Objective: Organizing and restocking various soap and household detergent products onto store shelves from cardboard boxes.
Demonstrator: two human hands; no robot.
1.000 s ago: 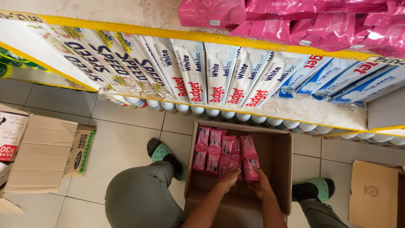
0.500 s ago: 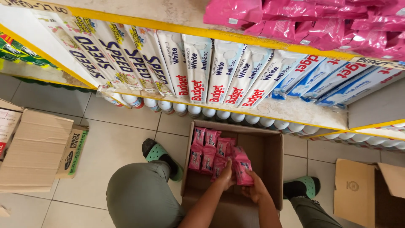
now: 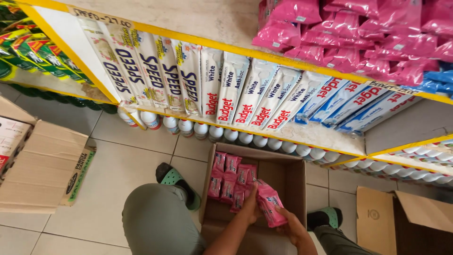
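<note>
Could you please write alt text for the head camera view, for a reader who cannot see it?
Both hands, left hand and right hand, grip a pink packet over an open cardboard box of similar packets on a tiled floor, below yellow-edged shelves stocked with packaged goods.

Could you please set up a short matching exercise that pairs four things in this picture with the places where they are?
Things:
1. Pink plastic packets in a row
2. Raised pink packet
3. White round bottle caps
4. Heap of pink bags

Places:
A. On the top shelf, upper right
B. Between the left hand and the right hand
C. Standing in the open brown cardboard box
D. Lined up under the lower shelf edge

Pairs: 1-C, 2-B, 3-D, 4-A
</note>
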